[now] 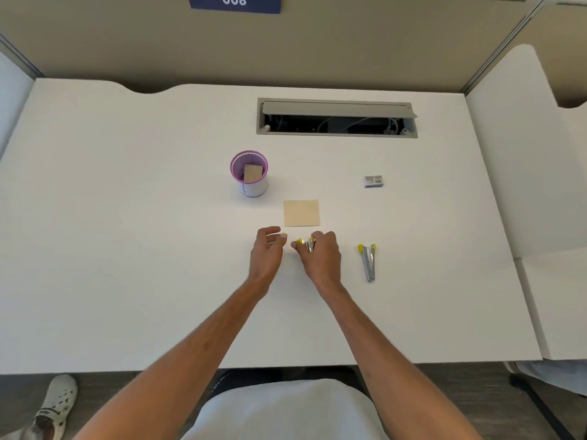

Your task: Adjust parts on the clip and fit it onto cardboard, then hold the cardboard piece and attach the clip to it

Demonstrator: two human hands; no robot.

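1. Head view, looking down on a white, smooth desk [127, 217]; I see both bare forearms reaching in from its near edge toward the middle.
2. Right hand [320, 255]: fingers curled and clamped on a small stapler [307, 244] of bright metal with yellow plastic ends, held just above or on the desk surface, I cannot tell which. It sits at mid-desk, a little nearer the near edge than the far one.
3. Left hand [268, 249]: holds nothing; fingers loosely bent and apart, thumb tip just beside the small stapler, not clearly touching.
4. Square tan paper pad [301, 213], flat and matte, lies just beyond both hands toward the far edge.
5. Second stapler [368, 262], long and narrow, bare metal with yellow tips, lies flat to the right of the right hand, well apart from it. That makes two staplers by my count.
6. Round mesh cup [249, 173], purple rim, white lower band, stands upright left of the pad; one tan block of paper leans inside.
7. Small rectangular staple box [373, 181], one only, toward the right edge.
8. Grey cable hatch [336, 117], lid propped open, cables visible, near the far edge.
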